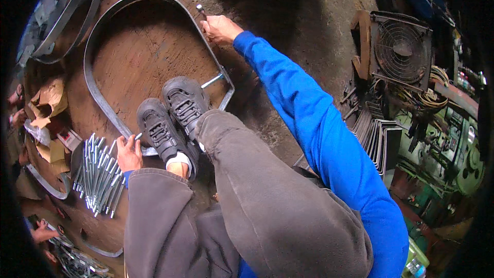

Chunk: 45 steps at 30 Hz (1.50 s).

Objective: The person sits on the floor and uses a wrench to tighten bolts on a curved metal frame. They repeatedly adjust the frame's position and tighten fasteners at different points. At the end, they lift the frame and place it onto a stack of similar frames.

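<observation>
A large grey steel band (89, 64), bent into a teardrop loop, lies on the brown floor around my dark shoes. My left hand (129, 155) is closed at the loop's near left part, and the bright end of a steel rod (138, 136) sticks out between its fingers. At the loop's far right side, my right hand (221, 30) is closed around a short dark tool with a bright metal end (200, 8); its kind is hidden by the hand. A bright threaded rod (212, 81) stands out from the band's right side near my shoe.
Several threaded rods (98, 175) lie piled left of my left hand. Torn cardboard (50, 100) and bent strips (72, 7) are farther left. Another person's hand (43, 232) shows lower left. On the right are a round-grilled fan (402, 49), stacked angled bars (378, 136) and green machinery (468, 167).
</observation>
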Each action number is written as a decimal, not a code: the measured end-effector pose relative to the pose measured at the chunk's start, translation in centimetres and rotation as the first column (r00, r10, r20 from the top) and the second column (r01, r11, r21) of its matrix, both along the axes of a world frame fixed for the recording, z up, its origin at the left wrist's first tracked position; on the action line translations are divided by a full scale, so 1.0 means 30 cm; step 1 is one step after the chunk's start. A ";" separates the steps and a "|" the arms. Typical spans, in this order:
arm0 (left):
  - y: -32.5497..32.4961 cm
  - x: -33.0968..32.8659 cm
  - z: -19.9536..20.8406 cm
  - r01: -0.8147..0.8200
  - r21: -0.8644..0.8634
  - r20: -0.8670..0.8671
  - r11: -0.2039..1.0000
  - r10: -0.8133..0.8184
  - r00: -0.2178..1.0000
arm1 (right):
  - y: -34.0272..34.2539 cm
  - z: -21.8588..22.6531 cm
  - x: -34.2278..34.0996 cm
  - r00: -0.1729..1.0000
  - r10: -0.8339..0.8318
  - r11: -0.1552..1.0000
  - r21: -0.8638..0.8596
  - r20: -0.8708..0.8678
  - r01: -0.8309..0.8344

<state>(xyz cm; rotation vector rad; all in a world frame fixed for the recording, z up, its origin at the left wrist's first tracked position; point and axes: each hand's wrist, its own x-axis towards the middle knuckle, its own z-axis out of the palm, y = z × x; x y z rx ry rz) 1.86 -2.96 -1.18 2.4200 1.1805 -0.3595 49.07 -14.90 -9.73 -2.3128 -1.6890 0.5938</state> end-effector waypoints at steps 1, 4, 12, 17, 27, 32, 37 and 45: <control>0.009 -0.073 -0.006 -0.030 0.027 -0.011 0.999 0.030 0.999 | 0.048 0.060 -0.097 0.982 -0.183 0.968 0.166 -0.049 0.189; 0.004 -0.063 0.022 -0.039 0.021 -0.023 0.999 0.039 0.999 | -0.051 0.240 -0.130 0.922 -0.131 0.936 0.352 0.363 -0.006; 0.041 -0.097 -0.008 0.094 0.045 0.071 0.995 -0.098 0.993 | -0.295 0.547 -0.414 0.809 -0.293 0.700 0.462 -0.509 0.544; 0.054 -0.115 -0.017 0.063 0.033 0.093 0.998 -0.065 0.994 | -0.101 0.648 -0.506 0.683 -0.049 0.662 0.488 -0.729 0.569; 0.011 -0.263 -0.152 -0.724 -0.592 0.152 0.354 0.931 0.332 | 0.270 0.487 -0.932 0.568 0.391 0.889 0.457 -0.724 -0.030; -0.046 -0.229 -0.204 -0.718 -0.605 0.124 0.344 0.931 0.342 | 0.261 0.422 -1.056 0.544 0.510 0.860 0.401 -0.667 -0.315; -0.045 -0.193 -0.167 -0.753 -0.607 0.074 0.253 0.962 0.264 | 0.233 0.402 -1.094 0.429 0.744 0.664 0.489 -0.512 -0.566; -0.019 -0.208 -0.200 -0.726 -0.582 0.131 0.366 0.924 0.360 | 0.521 0.218 -0.987 0.525 -0.160 0.987 -0.119 -0.836 0.111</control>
